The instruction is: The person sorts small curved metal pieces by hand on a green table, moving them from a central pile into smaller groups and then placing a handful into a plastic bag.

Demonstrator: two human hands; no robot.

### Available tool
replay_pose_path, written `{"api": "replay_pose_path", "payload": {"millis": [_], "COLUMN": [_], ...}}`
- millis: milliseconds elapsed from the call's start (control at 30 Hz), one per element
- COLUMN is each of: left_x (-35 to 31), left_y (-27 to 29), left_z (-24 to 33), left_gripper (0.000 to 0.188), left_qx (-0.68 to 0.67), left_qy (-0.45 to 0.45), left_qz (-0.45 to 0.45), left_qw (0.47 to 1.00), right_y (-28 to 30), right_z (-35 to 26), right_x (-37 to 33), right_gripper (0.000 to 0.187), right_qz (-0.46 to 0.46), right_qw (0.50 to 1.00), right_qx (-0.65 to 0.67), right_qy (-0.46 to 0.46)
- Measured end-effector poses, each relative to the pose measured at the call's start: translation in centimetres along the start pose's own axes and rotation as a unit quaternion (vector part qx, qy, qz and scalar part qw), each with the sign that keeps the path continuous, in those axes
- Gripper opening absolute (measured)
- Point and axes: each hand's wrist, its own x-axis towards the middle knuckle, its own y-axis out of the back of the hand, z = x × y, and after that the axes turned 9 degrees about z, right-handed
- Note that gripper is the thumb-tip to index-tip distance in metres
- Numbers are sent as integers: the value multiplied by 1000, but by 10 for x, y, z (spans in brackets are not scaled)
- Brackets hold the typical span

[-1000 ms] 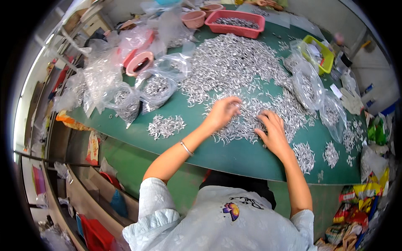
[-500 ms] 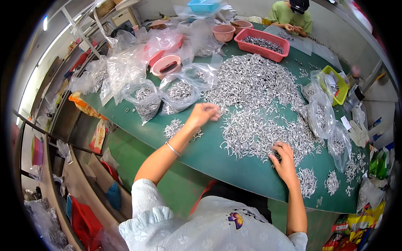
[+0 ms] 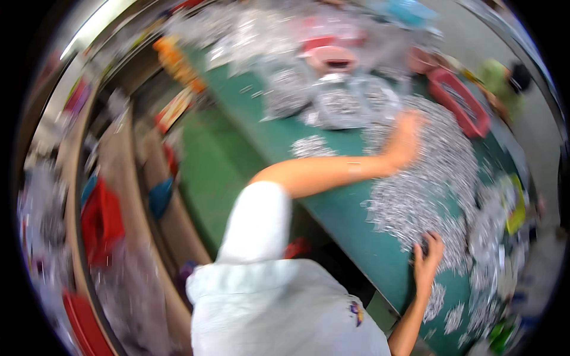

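Observation:
A wide heap of small curved silver metal pieces (image 3: 442, 157) covers much of the green table (image 3: 341, 222). Over the heap's far left part is my left hand (image 3: 407, 139), its fingers smeared by motion. My right hand (image 3: 431, 252) rests at the near edge of the heap, with thumb and fingers curled round something dark that I cannot make out. Left of the heap lies a small separate pile of the same pieces (image 3: 312, 146). Beyond it stand clear bags of pieces (image 3: 339, 104). Two small piles (image 3: 435, 301) lie near my right forearm.
A red tub (image 3: 482, 121) of pieces stands at the far right, near a person in green (image 3: 494, 77). A pink bowl (image 3: 332, 59) sits behind the bags. More filled clear bags (image 3: 487, 237) and a yellow-green basket (image 3: 516, 207) line the right side. Shelves (image 3: 127, 160) run along the left.
The view has swung to the left and is blurred. My left hand has reached farther over the heap from its left edge. My right hand stays at the heap's near edge.

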Motion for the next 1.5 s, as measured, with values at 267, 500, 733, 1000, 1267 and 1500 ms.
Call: {"api": "replay_pose_path", "payload": {"millis": [267,500,733,1000,1267,1500], "left_x": [9,34,60,67,-36,-105], "left_y": [-172,-142,-97,-51,51,85], "left_z": [83,122,156,174,69,31], "left_gripper": [14,15,16,19,47,67], "left_qx": [-82,31,133,184,209,179], "left_qy": [-225,-332,-469,-557,-212,-106], "left_qz": [-154,-207,-226,-230,-394,-475], "left_qw": [959,920,844,777,870,855], "right_y": [-31,-38,-30,-43,-13,-32], "right_z": [-10,11,-39,-29,-42,-51], "right_x": [16,19,21,6,-2,16], "right_gripper": [55,72,72,51,53,62], "right_qz": [-53,-117,-152,-28,13,-62], "right_qw": [981,945,957,975,993,977], "right_qx": [-141,-269,-234,-193,-111,-189], "right_qy": [124,144,83,101,42,81]}}
